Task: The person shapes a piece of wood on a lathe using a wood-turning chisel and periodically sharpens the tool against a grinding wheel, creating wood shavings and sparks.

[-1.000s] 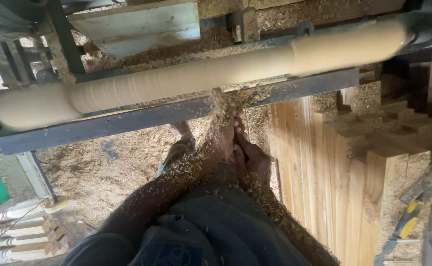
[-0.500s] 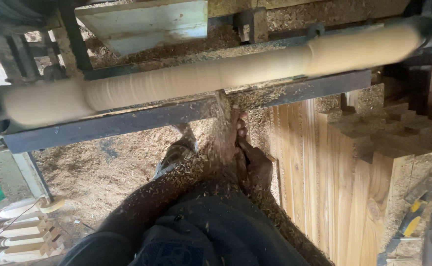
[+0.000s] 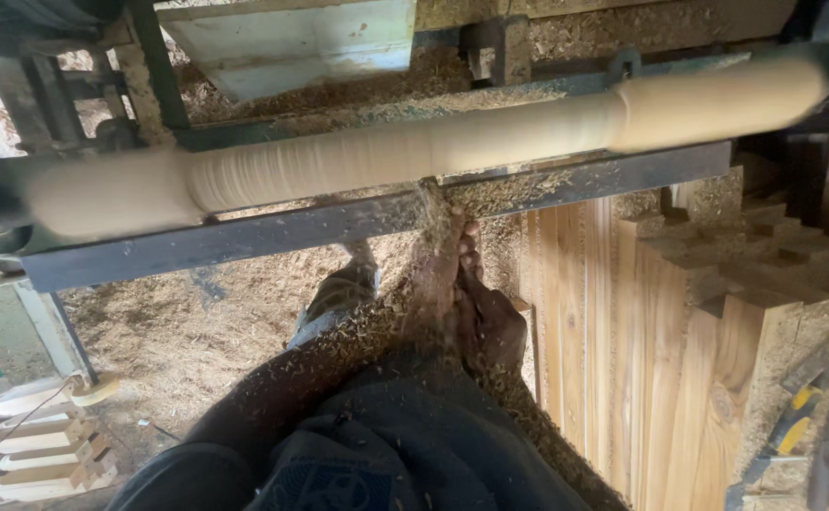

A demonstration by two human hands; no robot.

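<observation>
Close together, both shaving-coated hands beneath the pale wooden spindle.

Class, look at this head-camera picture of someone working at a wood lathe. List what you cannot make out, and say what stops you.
1. The tool: head view, hidden by the left hand, the right hand and flying shavings.
2. The grip of each hand: coated in sawdust, fingers overlapping.
3. The surface of the wooden spindle: blurred by spinning.
4. The spindle's ends: cut off by the lathe parts and frame edges.
5. The yellow-handled tool: too small, half buried.
</observation>
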